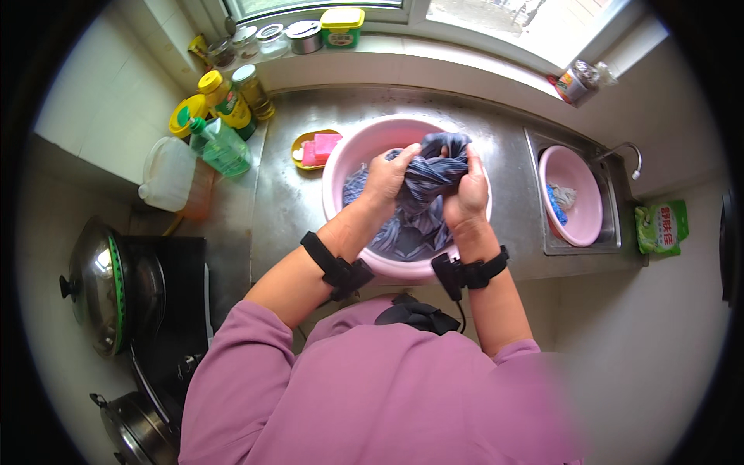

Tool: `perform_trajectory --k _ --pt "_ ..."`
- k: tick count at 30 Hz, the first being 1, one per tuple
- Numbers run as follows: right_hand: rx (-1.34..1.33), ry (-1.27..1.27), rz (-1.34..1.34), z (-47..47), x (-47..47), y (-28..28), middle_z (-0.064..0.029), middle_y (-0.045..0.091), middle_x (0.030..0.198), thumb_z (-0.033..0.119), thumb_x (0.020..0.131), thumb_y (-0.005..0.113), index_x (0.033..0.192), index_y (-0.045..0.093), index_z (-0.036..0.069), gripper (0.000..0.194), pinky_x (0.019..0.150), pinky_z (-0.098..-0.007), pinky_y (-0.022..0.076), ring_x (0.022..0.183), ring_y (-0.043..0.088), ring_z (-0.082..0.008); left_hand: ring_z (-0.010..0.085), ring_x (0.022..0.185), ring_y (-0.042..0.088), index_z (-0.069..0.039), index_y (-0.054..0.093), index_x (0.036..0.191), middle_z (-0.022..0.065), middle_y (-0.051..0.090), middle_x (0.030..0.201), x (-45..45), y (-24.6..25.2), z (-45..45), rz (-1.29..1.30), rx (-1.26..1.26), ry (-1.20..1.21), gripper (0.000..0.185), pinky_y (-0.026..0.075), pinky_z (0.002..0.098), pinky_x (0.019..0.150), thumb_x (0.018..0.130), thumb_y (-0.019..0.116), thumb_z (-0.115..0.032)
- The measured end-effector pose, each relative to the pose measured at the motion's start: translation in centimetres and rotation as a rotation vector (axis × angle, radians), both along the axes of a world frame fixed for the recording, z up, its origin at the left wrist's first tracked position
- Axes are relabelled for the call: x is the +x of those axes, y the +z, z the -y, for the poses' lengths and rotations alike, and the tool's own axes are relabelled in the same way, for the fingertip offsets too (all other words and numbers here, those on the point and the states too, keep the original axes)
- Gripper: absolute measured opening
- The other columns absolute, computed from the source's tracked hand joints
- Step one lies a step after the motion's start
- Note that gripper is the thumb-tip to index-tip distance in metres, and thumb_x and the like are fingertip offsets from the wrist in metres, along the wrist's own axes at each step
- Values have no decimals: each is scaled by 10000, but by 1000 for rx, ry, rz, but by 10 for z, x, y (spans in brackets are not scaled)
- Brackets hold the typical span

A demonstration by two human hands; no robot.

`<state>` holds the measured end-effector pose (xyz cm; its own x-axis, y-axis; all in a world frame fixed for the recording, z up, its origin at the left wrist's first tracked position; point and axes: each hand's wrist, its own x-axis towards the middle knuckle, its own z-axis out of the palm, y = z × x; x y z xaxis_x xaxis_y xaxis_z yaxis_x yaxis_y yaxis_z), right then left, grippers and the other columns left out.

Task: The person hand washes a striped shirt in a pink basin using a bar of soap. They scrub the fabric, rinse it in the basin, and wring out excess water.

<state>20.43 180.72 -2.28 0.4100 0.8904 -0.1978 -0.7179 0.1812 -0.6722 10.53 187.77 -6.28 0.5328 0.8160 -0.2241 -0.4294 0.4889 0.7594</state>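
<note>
A dark striped cloth garment (433, 171) is bunched up between my two hands, above a large pink plastic basin (407, 268). My left hand (390, 174) grips its left side with the thumb on top. On the other side my right hand (471, 189) holds the right part, fingers partly hidden behind the cloth. More of the striped fabric lies wet in the basin, in greyish water. Left of the basin, pink soap bars (321, 148) rest in a yellow oval dish (299, 141).
A smaller pink basin (587, 197) with cloths sits in the steel sink (611, 232) at right, beside a faucet (630, 148). Bottles, a green pump bottle (224, 148) and a plastic jug (168, 174) crowd the left. A lidded pan (99, 290) stands on the cooktop. Jars line the windowsill.
</note>
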Motion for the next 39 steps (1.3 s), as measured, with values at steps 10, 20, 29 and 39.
perform_trajectory --k 10,20,29,39 --pt "-145 474 -572 0 23 -49 -116 609 1052 376 870 570 1086 561 43 397 917 -410 435 1000 568 -247 181 788 604 11 549 964 91 608 850 -19 36 33 -264 646 164 253 486 297 720 755 658 -78" --pt "-301 269 -123 4 14 -69 -100 611 1025 342 953 387 1096 534 66 344 807 -414 498 931 599 -236 385 703 592 -28 612 742 206 598 696 7 29 35 -795 908 134 320 476 443 635 845 543 -323" --pt "-240 316 -157 12 8 -49 -56 633 989 260 946 403 1056 562 76 267 789 -336 460 893 595 -175 359 692 615 -47 627 748 171 627 717 23 -7 0 -834 1011 236 302 494 443 613 831 567 -331" --pt "265 643 -142 26 1 -27 -151 177 1470 352 941 316 1411 164 44 582 1120 -387 166 1370 160 -260 311 1016 470 -126 639 897 124 521 1001 13 33 71 -477 1382 156 293 310 478 930 705 666 -346"
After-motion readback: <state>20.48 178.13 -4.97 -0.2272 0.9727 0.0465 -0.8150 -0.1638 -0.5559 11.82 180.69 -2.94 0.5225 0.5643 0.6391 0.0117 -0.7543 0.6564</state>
